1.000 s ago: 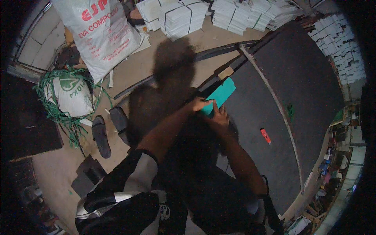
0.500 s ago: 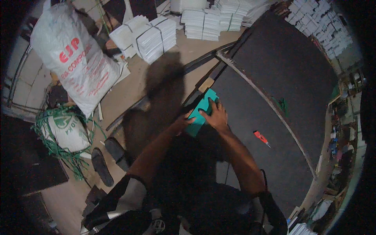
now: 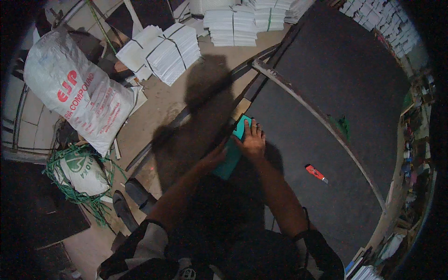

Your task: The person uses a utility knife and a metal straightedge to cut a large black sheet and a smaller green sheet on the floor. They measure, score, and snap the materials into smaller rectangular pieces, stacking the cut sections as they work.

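A strip of teal sheet material [image 3: 227, 163] lies along the left edge of a large dark grey sheet [image 3: 298, 135]. My right hand [image 3: 252, 143] rests on the far part of the strip, palm down, fingers stretched out. At the strip's left edge is my left hand [image 3: 214, 157], dim in the shadow, its fingers blurred; I cannot make out whether it grips the edge. Just beyond the strip sits a tan, wood-coloured piece [image 3: 241, 107]. A red utility knife [image 3: 316, 173] lies on the dark sheet, right of my right hand and apart from it.
A long pale strip [image 3: 322, 122] crosses the dark sheet. Tied stacks of white sheets [image 3: 173, 53] stand at the back. At the left are a full white sack [image 3: 84, 91], a smaller sack [image 3: 86, 175] among green strapping, and black slippers [image 3: 140, 193].
The teal strip now lies flatter and straighter; its wavy edge no longer shows. My left hand has slid back toward me along it. My right hand stays on the far part.
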Motion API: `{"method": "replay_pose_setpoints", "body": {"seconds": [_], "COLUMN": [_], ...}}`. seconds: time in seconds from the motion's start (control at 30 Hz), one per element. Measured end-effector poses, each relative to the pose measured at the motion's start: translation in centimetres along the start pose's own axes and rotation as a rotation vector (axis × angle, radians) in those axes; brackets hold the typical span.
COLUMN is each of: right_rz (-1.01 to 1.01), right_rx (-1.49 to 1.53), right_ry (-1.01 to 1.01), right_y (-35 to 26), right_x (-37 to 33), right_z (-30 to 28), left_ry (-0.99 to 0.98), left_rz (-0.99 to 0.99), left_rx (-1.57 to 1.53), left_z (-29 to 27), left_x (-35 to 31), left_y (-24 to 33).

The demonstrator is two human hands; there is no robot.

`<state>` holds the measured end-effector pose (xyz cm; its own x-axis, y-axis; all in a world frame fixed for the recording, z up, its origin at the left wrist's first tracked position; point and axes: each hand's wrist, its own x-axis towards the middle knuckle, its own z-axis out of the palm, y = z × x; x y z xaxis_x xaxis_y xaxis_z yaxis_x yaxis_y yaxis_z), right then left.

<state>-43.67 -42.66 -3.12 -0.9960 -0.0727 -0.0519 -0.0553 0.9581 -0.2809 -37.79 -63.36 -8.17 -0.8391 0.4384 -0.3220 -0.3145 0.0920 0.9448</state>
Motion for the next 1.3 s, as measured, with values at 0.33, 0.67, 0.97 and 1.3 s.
{"method": "replay_pose_setpoints", "body": {"seconds": [0.33,0.67,0.97,1.3], "right_rz": [-0.159,-0.116,-0.14,-0.119], "right_rx": [-0.057,-0.05,-0.028,-0.063], "right_ry": [0.391,0.188,0.072,0.131], "right_y": [0.5,1.4,-0.7,7.1], "right_x": [-0.1,0.4,1.1,0.0], "right_z": [1.7,2.2,0.2,1.4], "left_ry": [0.02,0.007,0.197,0.245], "left_rz": [-0.014,0.023,0.534,-0.22], "left_rx": [0.31,0.271,0.99,0.568], "left_z": [0.0,-0.4,-3.4,5.9], "left_x": [2.4,3.4,7.0,15.3], "left_y": [-0.9,-1.9,-8.2,4.0]}}
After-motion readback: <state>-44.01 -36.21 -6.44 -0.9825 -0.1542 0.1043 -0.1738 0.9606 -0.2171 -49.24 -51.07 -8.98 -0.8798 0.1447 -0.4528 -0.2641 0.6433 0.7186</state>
